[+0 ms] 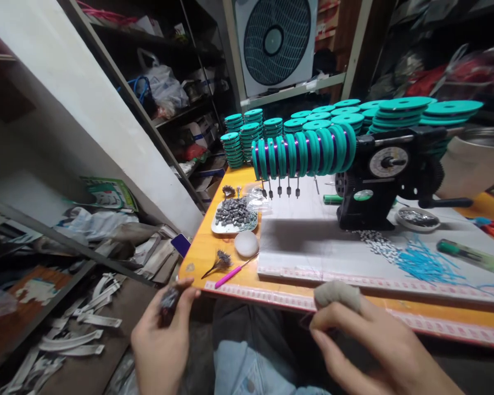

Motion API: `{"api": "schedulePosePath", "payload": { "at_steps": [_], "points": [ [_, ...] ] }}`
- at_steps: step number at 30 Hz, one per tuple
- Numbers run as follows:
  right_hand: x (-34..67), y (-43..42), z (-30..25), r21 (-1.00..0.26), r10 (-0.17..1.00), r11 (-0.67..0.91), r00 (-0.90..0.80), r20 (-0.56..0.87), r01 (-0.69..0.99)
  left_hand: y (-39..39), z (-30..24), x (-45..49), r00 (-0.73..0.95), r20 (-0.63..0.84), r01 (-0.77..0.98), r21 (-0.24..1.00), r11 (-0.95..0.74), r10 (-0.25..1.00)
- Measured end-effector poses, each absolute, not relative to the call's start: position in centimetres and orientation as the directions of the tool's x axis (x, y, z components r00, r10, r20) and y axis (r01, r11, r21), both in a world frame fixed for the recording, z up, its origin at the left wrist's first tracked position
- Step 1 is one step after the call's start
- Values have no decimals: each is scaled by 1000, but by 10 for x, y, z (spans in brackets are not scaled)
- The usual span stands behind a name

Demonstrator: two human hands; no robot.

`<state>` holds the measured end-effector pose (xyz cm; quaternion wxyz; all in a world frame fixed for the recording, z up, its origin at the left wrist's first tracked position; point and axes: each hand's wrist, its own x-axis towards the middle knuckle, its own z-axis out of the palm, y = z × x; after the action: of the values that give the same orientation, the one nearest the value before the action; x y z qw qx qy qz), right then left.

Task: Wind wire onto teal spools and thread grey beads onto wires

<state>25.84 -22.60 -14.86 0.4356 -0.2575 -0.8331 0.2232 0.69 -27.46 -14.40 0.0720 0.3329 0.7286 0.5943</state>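
Near the table's front left corner, my left hand [164, 329] is closed around a small dark, shiny bundle [169, 299], too blurred to name. My right hand [366, 340] is at the front edge with thumb and fingers pinched; a faint dark thread seems to run there, but I cannot make it out. A grey wrap [337, 295] covers one of its fingers. On the table by my left hand lie a pink-handled hook tool [228, 276] and a dark wire bunch [220, 262]. A dish of grey cylindrical weights [234, 213] and a round white lid [246, 243] stand behind them.
A black hand-crank winder [370, 186] carries a row of teal spools [304, 151] with small weights hanging below. Stacked teal spools [346, 118] fill the back. Blue strips [428, 260], white beads [376, 244] and a green tube [473, 257] lie right. A fan [275, 41] stands behind.
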Motion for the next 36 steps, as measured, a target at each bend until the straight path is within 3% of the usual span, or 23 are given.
{"api": "schedulePosePath", "payload": {
  "at_steps": [3, 5, 10, 14, 18, 22, 26, 30, 34, 36],
  "points": [
    [255, -226, -150, -616, 573, 774, -577, 582, 147, -245, -132, -22, -599, 164, 479, 858, 187, 784],
    [252, -226, -155, -615, 569, 775, -587, 576, 148, -227, -126, -31, -519, 96, 464, 866, 185, 850],
    [247, -225, -163, -592, 561, 791, -568, 602, 154, -210, -122, -45, -437, 33, 381, 912, 152, 899],
    [246, -223, -160, -609, 577, 773, -595, 560, 176, -199, -122, -58, -460, 69, 443, 881, 162, 885],
    [245, -222, -161, -603, 574, 781, -572, 587, 165, -161, -121, -61, -406, 120, 644, 741, 190, 906],
    [248, -222, -165, -598, 570, 780, -606, 554, 187, -118, -124, -54, -263, -4, 809, 544, 222, 965],
    [252, -221, -168, -602, 581, 773, -601, 549, 198, -98, -124, -51, -217, -87, 855, 463, 232, 972],
    [254, -221, -167, -643, 603, 749, -563, 565, 157, -106, -111, -48, -255, -51, 807, 538, 242, 965],
    [251, -221, -165, -676, 639, 722, -519, 567, 151, -146, -109, -19, -333, 68, 618, 769, 163, 941],
    [248, -222, -162, -685, 653, 715, -485, 582, 140, -176, -119, 6, -311, 45, 455, 884, 107, 949]
  ]
}}
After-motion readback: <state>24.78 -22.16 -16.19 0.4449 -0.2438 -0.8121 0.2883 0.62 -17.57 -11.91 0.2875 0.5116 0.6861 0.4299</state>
